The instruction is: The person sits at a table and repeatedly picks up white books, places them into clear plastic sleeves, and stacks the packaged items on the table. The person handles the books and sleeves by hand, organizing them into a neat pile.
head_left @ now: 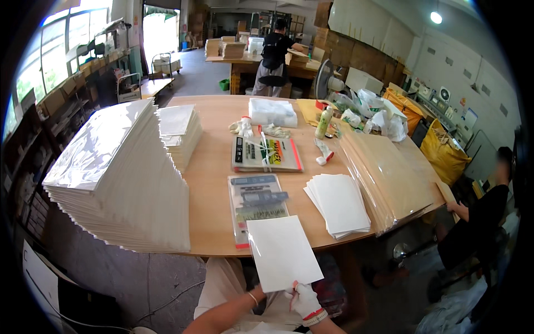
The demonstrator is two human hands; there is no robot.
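A white rectangular sheet (285,253) is held tilted over my lap at the table's near edge, its far part overlapping a clear printed plastic bag. My right hand (303,299), in a white glove with a red cuff, is closed on its near right corner. The left forearm reaches under the sheet, and my left hand (259,293) shows only near the wrist; its fingers are hidden. Beyond the sheet lies the clear bag (236,197) with red edging. A fanned pile of white sheets (337,203) rests to the right.
Tall stacks of white sheets (117,178) fill the table's left side. Farther back are a tied bundle of printed bags (245,156), loose gloves (243,127) and a spray bottle (323,123). Brown boards in plastic (384,178) lie right. One person (478,222) sits right; another (272,53) stands behind.
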